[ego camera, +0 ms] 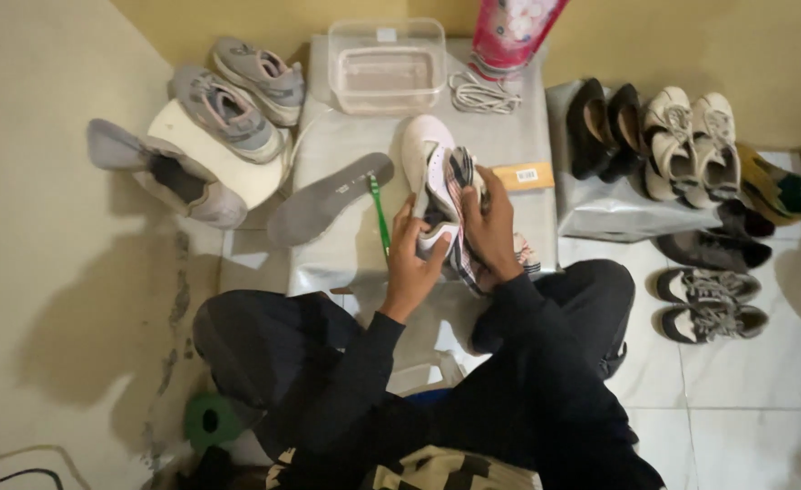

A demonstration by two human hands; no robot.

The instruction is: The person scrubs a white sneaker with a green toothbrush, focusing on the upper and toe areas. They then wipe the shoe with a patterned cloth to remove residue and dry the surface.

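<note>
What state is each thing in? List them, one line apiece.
White shoe: held over the low table, laces out.
Checked cloth: pressed against the shoe.
Left hand: gripping the shoe from below.
Right hand: closed over cloth and shoe.
Insole: out of a shoe, lying flat.
Green toothbrush: lying loose.
Laces: loose pile.
Plastic tub: open; contents unclear.
Grey sneakers: laced, side by side.
</note>
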